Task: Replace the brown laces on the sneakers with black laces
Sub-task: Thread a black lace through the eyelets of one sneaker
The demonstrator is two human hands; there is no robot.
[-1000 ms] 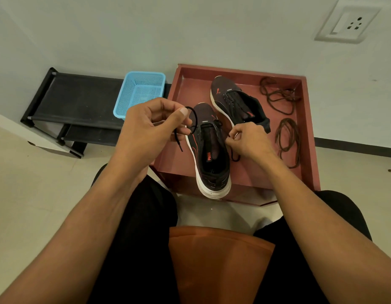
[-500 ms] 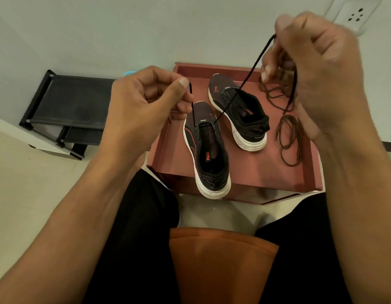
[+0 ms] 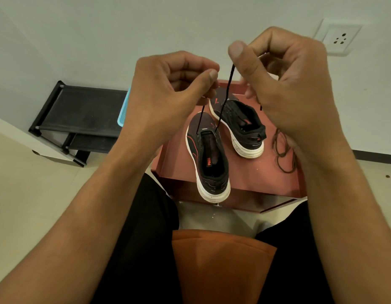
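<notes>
Nearest the person, an orange cloth (image 3: 221, 264) lies between the knees of the black trousers. Above it, both hands are raised over the counter (image 3: 174, 159). Against half a second ago, the right hand (image 3: 289, 84) has dropped from beside the wall socket (image 3: 339, 39) and moved inward. The left hand (image 3: 168, 95) has lifted and moved right, so the two now sit close together, not touching.

Each hand is pinched on one end of the black lace (image 3: 225, 93), thumb against curled fingers. The two strands run taut and nearly straight down to the front eyelets of the near sneaker (image 3: 210, 159); the remaining eyelets are unlaced.

That sneaker is dark with orange trim and a white sole. It stands on the low red counter, its heel overhanging the front rim. The far sneaker (image 3: 245, 126) stands behind it, angled right and carrying black lacing. The brown laces (image 3: 284, 154) lie loose on the counter to the right, partly hidden by the right forearm.

Beyond, a sliver of blue basket (image 3: 123, 115) shows beside a black rack (image 3: 80, 110) against the wall.
</notes>
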